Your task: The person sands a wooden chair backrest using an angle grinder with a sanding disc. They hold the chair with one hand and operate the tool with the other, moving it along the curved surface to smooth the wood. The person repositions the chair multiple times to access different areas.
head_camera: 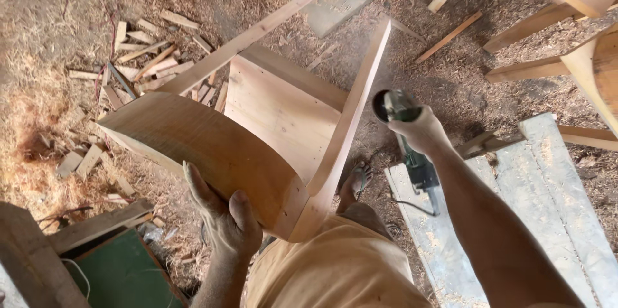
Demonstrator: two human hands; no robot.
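An unfinished wooden chair leans toward me, its curved backrest nearest and its legs pointing away. My left hand grips the lower edge of the backrest near its right end. My right hand holds a green power sander, its round head pressed close to the chair's right rear leg. The tool's dark body and cord hang below my wrist.
Sawdust and shavings cover the ground. Several offcut wood pieces lie scattered at the upper left. A grey plank pallet lies at the right, other chair parts stand at the upper right, and a green board sits at the lower left.
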